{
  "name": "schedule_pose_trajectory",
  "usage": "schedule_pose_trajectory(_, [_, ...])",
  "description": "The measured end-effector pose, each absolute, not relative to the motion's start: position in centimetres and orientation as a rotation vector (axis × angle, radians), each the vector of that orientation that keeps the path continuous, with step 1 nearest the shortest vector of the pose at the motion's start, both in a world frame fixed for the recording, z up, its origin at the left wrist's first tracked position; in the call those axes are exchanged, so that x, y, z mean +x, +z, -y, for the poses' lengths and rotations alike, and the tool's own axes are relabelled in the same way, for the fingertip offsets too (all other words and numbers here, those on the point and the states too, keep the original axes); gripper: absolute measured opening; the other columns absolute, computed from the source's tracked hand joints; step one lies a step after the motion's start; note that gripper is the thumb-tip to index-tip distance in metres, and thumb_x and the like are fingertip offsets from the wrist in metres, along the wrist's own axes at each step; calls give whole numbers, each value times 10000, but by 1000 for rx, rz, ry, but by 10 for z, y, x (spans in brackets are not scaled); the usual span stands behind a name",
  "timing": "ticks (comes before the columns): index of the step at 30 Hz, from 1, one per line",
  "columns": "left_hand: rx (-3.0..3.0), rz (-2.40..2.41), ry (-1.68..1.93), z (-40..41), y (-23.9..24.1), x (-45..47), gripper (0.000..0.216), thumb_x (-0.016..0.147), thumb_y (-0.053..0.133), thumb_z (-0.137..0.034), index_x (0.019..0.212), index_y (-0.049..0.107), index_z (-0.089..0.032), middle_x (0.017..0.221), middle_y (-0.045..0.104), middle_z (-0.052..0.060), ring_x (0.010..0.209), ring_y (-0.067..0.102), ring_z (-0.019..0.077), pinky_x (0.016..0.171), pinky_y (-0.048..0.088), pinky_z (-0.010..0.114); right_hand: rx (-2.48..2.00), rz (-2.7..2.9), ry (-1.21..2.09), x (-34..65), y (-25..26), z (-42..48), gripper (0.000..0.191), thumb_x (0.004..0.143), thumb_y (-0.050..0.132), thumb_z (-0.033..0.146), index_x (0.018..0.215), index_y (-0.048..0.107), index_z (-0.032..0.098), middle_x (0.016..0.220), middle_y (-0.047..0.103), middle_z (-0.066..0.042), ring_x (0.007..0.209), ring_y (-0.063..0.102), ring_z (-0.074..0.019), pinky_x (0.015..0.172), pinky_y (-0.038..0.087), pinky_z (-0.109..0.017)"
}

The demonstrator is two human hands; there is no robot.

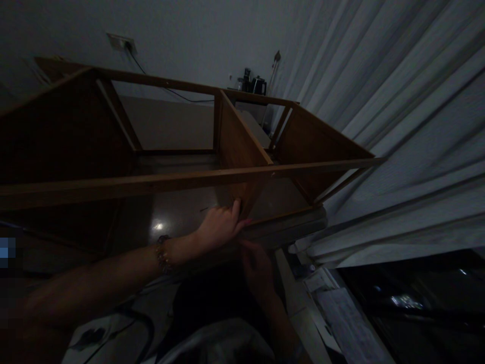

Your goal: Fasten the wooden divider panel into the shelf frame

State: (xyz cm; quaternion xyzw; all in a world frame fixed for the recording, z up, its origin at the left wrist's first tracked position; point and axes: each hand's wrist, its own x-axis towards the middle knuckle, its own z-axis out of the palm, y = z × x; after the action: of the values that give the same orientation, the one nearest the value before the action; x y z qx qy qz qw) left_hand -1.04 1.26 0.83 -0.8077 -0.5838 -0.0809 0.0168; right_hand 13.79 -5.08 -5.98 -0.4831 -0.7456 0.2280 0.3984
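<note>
Wooden frame (170,184): no lettering readable on its rails or panels (the picture is very dark).
Papers at lower right (343,316): any print too dim and blurred to make out.
Wall socket (114,41): no readable mark (a plug covers part of it).
Kettle (258,85): no brand legible (small and far off).
Pixelated patch at left edge (4,252): bluish blocks, nothing legible.

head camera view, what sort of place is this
Likely a dim room in a home: a pale curtain hangs at right, a socket is set in the wall, and what looks like a kettle stands beyond the wooden frame.
</note>
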Motion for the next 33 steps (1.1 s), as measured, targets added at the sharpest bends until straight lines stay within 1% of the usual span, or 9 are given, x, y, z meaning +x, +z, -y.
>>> schedule_pose_trajectory(2, [-2527, 1812, -236, -12, 10, -11, 633, 833, 146, -537, 1206, 303, -50, 719, 647, 110, 663, 627, 216, 574, 409, 283, -1145, 2082, 412, 146, -67, 47, 295, 844, 389, 137, 1073, 555, 220, 892, 647, -52, 832, 569, -179, 748, 459, -320])
schedule_pose_trajectory(5, [-2554, 1819, -221, -11, 13, -11, 605, 838, 154, -528, 1168, 338, -55, 736, 647, 108, 658, 626, 198, 565, 406, 262, -1103, 2187, 301, 157, -77, 40, 319, 841, 388, 117, 1102, 538, 222, 921, 645, -55, 833, 558, -186, 755, 455, -338])
schedule_pose_trajectory(12, [-2542, 1846, -215, -12, 12, -10, 604, 835, 163, -532, 1169, 343, -61, 729, 647, 115, 672, 631, 219, 580, 415, 281, -1173, 1983, 423, 165, -76, 34, 274, 829, 484, 250, 1094, 525, 197, 923, 619, -66, 835, 562, -178, 737, 471, -324])
schedule_pose_trajectory(16, [-2531, 1817, -223, -12, 12, -10, 618, 835, 166, -530, 1183, 336, -49, 701, 647, 113, 680, 632, 239, 565, 414, 289, -1183, 1984, 465, 163, -70, 37, 264, 842, 464, 244, 1089, 548, 213, 906, 637, -57, 805, 574, -174, 726, 466, -324])
schedule_pose_trajectory(21, [-2520, 1826, -236, -12, 11, -9, 624, 837, 171, -526, 1216, 301, -47, 703, 646, 110, 670, 632, 220, 576, 408, 277, -1187, 1959, 507, 160, -68, 39, 276, 846, 456, 244, 1100, 563, 236, 897, 656, -45, 786, 597, -166, 694, 471, -287])
schedule_pose_trajectory(24, [-2525, 1831, -233, -12, 10, -9, 622, 833, 183, -532, 1201, 318, -49, 703, 644, 110, 677, 632, 220, 570, 405, 271, -1178, 2027, 432, 161, -71, 39, 307, 851, 436, 212, 1138, 542, 243, 915, 667, -41, 783, 609, -163, 687, 468, -278])
schedule_pose_trajectory(29, [-2552, 1821, -242, -12, 11, -10, 596, 841, 187, -516, 1200, 300, -53, 746, 648, 117, 670, 632, 215, 569, 413, 276, -1124, 2264, 112, 169, -74, 33, 353, 845, 405, 147, 1153, 538, 255, 802, 682, -45, 709, 601, -163, 685, 444, -297])
schedule_pose_trajectory(31, [-2568, 1815, -228, -12, 13, -10, 586, 846, 180, -506, 1193, 308, -51, 766, 647, 123, 674, 631, 215, 573, 417, 280, -1115, 2268, 80, 170, -74, 31, 353, 843, 398, 135, 1134, 555, 260, 720, 669, -39, 685, 594, -156, 694, 441, -292])
schedule_pose_trajectory(33, [-2569, 1810, -218, -11, 14, -10, 587, 846, 173, -505, 1184, 321, -49, 773, 645, 128, 687, 631, 218, 575, 420, 281, -1144, 2210, 147, 168, -73, 32, 336, 845, 401, 141, 1111, 574, 253, 650, 646, -30, 635, 589, -146, 669, 451, -277])
